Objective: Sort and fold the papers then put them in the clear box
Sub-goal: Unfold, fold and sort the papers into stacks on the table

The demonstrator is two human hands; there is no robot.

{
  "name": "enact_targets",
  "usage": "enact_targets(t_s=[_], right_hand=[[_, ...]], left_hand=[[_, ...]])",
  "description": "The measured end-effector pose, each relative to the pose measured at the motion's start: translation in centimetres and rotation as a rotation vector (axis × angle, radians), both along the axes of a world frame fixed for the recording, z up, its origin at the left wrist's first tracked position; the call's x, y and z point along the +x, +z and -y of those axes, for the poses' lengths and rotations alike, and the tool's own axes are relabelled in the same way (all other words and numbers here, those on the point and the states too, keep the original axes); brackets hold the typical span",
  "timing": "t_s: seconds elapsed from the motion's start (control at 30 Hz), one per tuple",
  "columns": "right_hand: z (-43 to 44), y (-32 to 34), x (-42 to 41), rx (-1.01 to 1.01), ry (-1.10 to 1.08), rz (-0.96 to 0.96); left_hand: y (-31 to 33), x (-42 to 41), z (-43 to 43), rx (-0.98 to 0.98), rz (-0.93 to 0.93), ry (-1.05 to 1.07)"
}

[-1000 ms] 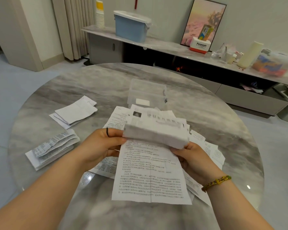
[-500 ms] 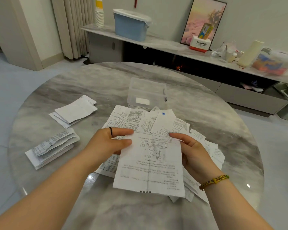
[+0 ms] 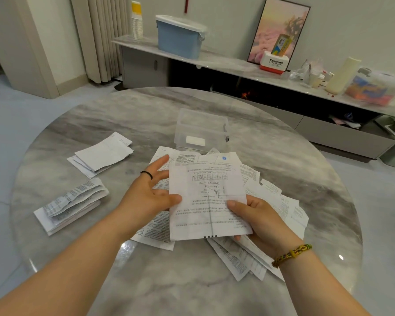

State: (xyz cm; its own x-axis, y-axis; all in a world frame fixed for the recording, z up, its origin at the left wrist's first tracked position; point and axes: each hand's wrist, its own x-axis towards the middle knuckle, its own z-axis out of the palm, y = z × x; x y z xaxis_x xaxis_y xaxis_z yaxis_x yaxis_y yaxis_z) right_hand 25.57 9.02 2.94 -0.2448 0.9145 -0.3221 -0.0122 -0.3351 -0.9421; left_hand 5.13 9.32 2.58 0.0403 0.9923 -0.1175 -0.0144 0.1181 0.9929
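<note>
A creased printed sheet [image 3: 205,197] with a table and diagram is held flat above a loose heap of papers [image 3: 276,201] on the round marble table [image 3: 146,115]. My right hand [image 3: 258,220] grips its lower right edge, thumb on top. My left hand [image 3: 148,192] touches its left edge with the thumb, the fingers spread apart. The clear box [image 3: 202,128] stands just beyond the heap, with a white label on its front. Two folded stacks lie to the left: a plain white one [image 3: 102,155] and a printed one [image 3: 71,205].
Behind the table runs a long low cabinet [image 3: 249,71] with a blue bin [image 3: 179,37], paper cups, a framed picture, a Panasonic box and other clutter. The table edge curves close on the left and right. Bare marble lies in front of my arms.
The folded sheet I held up has been opened out and laid flat over the heap. My left fingers have spread open along its left edge, while my right hand keeps its grip.
</note>
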Motion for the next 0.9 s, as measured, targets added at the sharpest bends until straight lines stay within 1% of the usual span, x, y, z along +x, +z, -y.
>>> enact_targets(t_s=[0.1,0.2,0.43,0.57,0.73,0.9], right_hand=[[-0.13,-0.08,-0.04,-0.01,-0.038,-0.046],[-0.1,-0.03,-0.05,-0.021,-0.065,-0.041],[-0.24,0.04,-0.12,-0.009,-0.118,-0.007],[-0.28,0.1,-0.11,-0.019,-0.124,-0.054],[-0.23,0.22,-0.18,-0.067,-0.123,-0.122],[-0.39,0.11,-0.01,-0.1,-0.153,-0.156]], left_hand=[[-0.16,-0.16,0.06,-0.127,0.064,-0.08],[-0.12,-0.32,0.1,-0.173,0.017,-0.16],[-0.13,-0.43,-0.09,-0.176,0.009,-0.097],[-0.09,-0.48,-0.11,-0.184,0.098,-0.077],[0.26,-0.54,-0.11,-0.238,0.3,-0.069],[0.54,-0.73,0.02,-0.218,0.336,-0.062]])
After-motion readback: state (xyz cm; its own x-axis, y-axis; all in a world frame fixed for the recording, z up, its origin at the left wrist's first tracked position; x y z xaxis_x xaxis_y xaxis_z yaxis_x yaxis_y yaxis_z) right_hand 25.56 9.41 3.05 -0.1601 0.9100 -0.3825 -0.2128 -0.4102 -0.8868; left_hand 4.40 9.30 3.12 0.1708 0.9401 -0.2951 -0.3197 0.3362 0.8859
